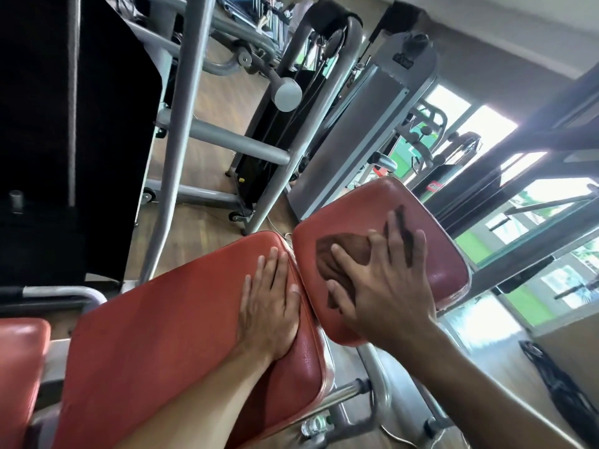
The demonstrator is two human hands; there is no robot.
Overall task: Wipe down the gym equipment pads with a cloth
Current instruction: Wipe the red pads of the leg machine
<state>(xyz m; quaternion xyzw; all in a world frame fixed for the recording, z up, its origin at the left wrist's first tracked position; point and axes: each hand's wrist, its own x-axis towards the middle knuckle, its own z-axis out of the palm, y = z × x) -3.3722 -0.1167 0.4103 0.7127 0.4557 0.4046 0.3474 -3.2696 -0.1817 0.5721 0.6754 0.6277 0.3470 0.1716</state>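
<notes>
Two red vinyl pads of a gym bench fill the lower middle of the head view. My left hand (269, 296) lies flat with straight fingers on the nearer, longer pad (168, 335), close to its far edge. My right hand (382, 277) presses a crumpled brown cloth (340, 257) with spread fingers onto the farther red pad (431, 254). Most of the cloth sticks out to the left of my fingers; part lies hidden under my palm.
A third red pad (19, 361) shows at the lower left. Grey steel machine frames (184, 124) and a weight stack (363, 134) stand behind the bench on a wooden floor. Windows run along the right. A black mesh object (557, 384) lies at the lower right.
</notes>
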